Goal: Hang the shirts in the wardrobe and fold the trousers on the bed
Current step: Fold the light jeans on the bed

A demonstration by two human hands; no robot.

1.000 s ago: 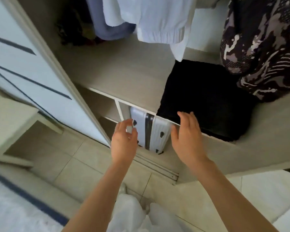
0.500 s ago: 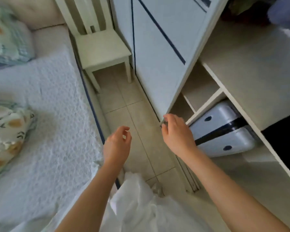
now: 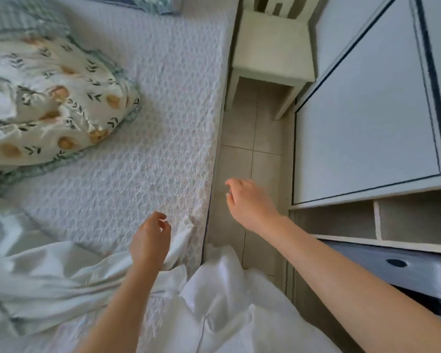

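A white textured bed [image 3: 143, 128] fills the left and middle of the view. A pale white garment [image 3: 49, 278] lies crumpled on its near part. My left hand [image 3: 149, 242] hovers over that garment's edge with loosely curled fingers and holds nothing. My right hand [image 3: 248, 201] hangs over the tiled floor between bed and wardrobe [image 3: 367, 118], fingers loosely curled, empty. The wardrobe's white sliding door with dark lines is on the right.
A flower-patterned pillow [image 3: 51, 108] lies on the bed at the left. A cream chair [image 3: 273, 47] stands at the far end of the narrow floor strip. A grey suitcase [image 3: 405, 271] sits in the wardrobe's lower compartment under open shelves [image 3: 341, 222].
The view has swung left from the wardrobe interior to the bed. Both hands moved away from the wardrobe; the left now sits over the white garment on the bed.
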